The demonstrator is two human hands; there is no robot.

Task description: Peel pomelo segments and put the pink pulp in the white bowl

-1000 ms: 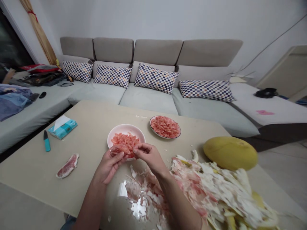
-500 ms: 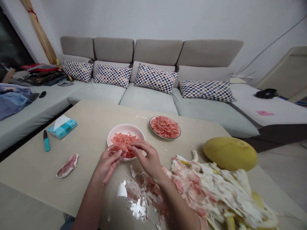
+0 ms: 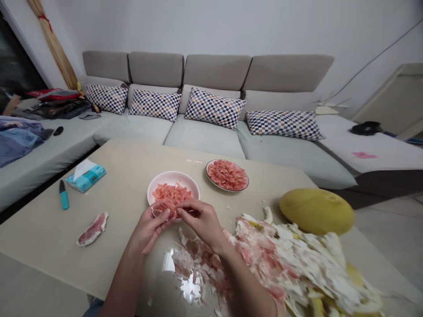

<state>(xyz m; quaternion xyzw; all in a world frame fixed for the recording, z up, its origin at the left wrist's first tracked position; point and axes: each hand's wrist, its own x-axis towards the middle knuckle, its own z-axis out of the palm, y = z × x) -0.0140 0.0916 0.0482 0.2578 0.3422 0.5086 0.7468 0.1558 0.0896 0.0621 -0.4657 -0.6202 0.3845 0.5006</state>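
Over the near rim of the white bowl, our left hand (image 3: 148, 226) clasps a pink segment (image 3: 165, 206), thumb pressed on top, the other fingers curled beneath; we take it that this side does the steadying. Our right hand (image 3: 203, 220) comes in from the other side, thumb and forefinger pinching the segment's right end, a grip that seems fit for fine, soft pulp. The remaining right fingers fold behind; exactly what lies between the two tips is too small to tell.

Just under the hands, the white bowl (image 3: 173, 176) holds loose pink pieces (image 3: 172, 192), close enough, we judge, to catch anything that drops. Beyond it, to the right, a dark-rimmed plate (image 3: 228, 189) carries a fuller mound of pulp (image 3: 227, 174).

Nearer our body, membrane scraps (image 3: 200, 262) litter the tabletop; right of them, a heap of peel (image 3: 297, 253), presumably kept apart from the clean pulp. A yellow fruit (image 3: 317, 211) sits behind that heap.

Out left: a segment with white skin (image 3: 93, 229) lying alone within reach, a knife (image 3: 64, 196) set aside, and a tissue pack (image 3: 86, 176), handy, perhaps, for sticky fingers.
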